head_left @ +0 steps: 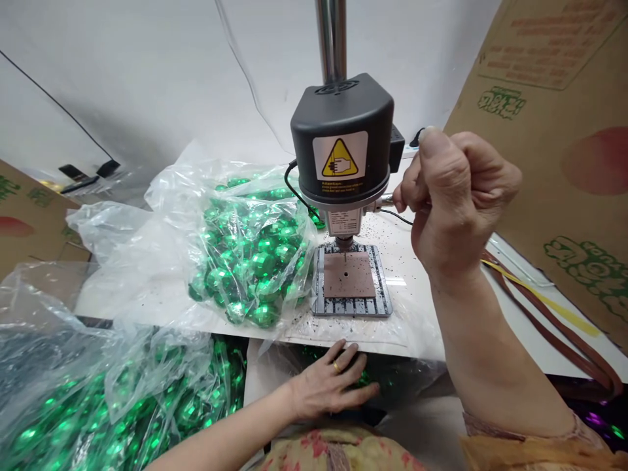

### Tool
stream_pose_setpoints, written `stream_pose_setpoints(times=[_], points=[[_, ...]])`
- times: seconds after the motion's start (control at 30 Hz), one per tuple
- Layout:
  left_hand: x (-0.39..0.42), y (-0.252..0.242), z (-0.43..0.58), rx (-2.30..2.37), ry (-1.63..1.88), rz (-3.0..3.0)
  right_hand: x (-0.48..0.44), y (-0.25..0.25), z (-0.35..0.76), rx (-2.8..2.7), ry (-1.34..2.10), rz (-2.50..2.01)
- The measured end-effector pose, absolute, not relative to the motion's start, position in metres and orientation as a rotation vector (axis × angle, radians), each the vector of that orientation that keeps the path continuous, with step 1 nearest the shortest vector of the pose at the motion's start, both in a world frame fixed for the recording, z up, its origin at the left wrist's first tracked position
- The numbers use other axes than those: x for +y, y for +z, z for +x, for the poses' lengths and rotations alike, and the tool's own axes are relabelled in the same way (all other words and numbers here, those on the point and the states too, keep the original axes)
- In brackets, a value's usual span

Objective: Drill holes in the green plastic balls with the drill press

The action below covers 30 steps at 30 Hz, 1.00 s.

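The right hand (456,196), curled around the lever (386,200), is nearer to the upright drill press (343,140), upper centre; the left hand (331,386) spreads loosely, lower centre.

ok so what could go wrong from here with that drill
1. The left hand wears a ring; if it came up near the drill bit, the ring could catch.
2. The clear plastic bag lies right beside the base plate, so loose film might snag on the bit.
3. Dark shavings litter the tabletop; some might scatter toward the bare right hand at the metal lever.
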State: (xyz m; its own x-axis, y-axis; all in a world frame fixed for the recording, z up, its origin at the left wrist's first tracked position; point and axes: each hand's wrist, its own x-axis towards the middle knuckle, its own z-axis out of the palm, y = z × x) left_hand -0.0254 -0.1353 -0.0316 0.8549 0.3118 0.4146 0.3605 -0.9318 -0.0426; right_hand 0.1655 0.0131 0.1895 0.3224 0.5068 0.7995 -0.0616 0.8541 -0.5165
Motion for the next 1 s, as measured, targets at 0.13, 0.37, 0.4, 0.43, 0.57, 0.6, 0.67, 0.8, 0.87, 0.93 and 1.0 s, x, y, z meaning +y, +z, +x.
stream_pose_setpoints(times=[0.13,0.37,0.4,0.43,0.57,0.6,0.67,0.8,0.87,0.93,1.0], points=[[-0.118,-0.018,-0.030,-0.700,-0.905,-2.886,0.012,0.189,0.166,-1.195,0.394,-0.410],[-0.053,0.024,-0.053,-1.491,-0.662,-2.406,0.013,0.189,0.165,-1.186,0.384,-0.412],[-0.045,0.029,-0.055,-1.538,-0.556,-2.370,0.013,0.188,0.165,-1.183,0.381,-0.416],[-0.038,0.033,-0.057,-1.585,-0.451,-2.344,0.013,0.188,0.165,-1.180,0.381,-0.422],[-0.014,0.045,-0.051,-1.819,-0.124,-2.262,0.014,0.187,0.166,-1.176,0.381,-0.419],[-0.009,0.047,-0.048,-1.896,-0.073,-2.238,0.014,0.187,0.166,-1.182,0.377,-0.418],[-0.001,0.049,-0.043,-2.054,-0.026,-2.204,0.014,0.186,0.167,-1.201,0.366,-0.428],[0.009,0.047,-0.039,-2.228,-0.128,-2.242,0.013,0.185,0.168,-1.218,0.369,-0.449],[0.011,0.042,-0.045,-2.213,-0.303,-2.322,0.013,0.185,0.167,-1.209,0.372,-0.440],[0.012,0.036,-0.053,-2.171,-0.528,-2.403,0.013,0.185,0.167,-1.202,0.366,-0.423],[0.013,0.030,-0.062,-2.145,-0.759,-2.453,0.013,0.185,0.166,-1.202,0.359,-0.411]])
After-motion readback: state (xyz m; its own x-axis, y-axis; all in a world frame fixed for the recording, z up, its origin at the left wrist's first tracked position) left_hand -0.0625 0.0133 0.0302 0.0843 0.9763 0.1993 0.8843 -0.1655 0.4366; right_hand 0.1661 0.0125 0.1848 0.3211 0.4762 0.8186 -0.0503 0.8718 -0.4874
